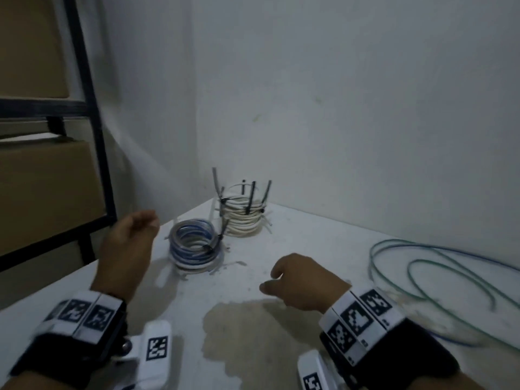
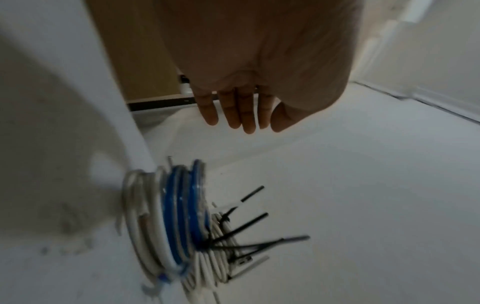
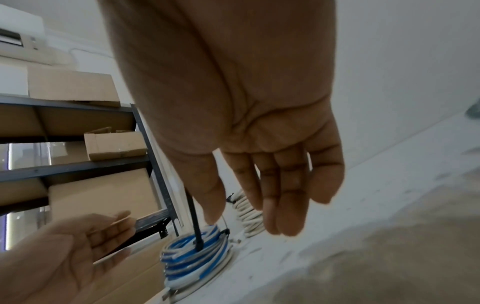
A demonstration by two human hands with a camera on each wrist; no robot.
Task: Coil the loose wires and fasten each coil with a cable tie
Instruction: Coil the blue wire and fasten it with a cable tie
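A stack of blue and grey coils (image 1: 195,247) (image 2: 179,222) (image 3: 194,255) stands on the white table (image 1: 295,240), bound with black cable ties. Behind it rises a stack of white coils (image 1: 243,218) (image 3: 248,216) with several black tie tails (image 1: 251,197) sticking up. Loose green and blue wire (image 1: 439,274) sprawls at the right. My left hand (image 1: 132,243) (image 2: 239,111) hovers left of the blue stack, fingers relaxed, holding nothing. My right hand (image 1: 298,282) (image 3: 272,195) hangs over the table's middle, loosely open and empty.
A black metal shelf (image 1: 92,136) (image 3: 78,164) with cardboard boxes (image 1: 47,192) (image 3: 114,144) stands close on the left. White walls (image 1: 337,108) close the corner behind the coils. A brownish stain (image 1: 253,333) marks the table near me.
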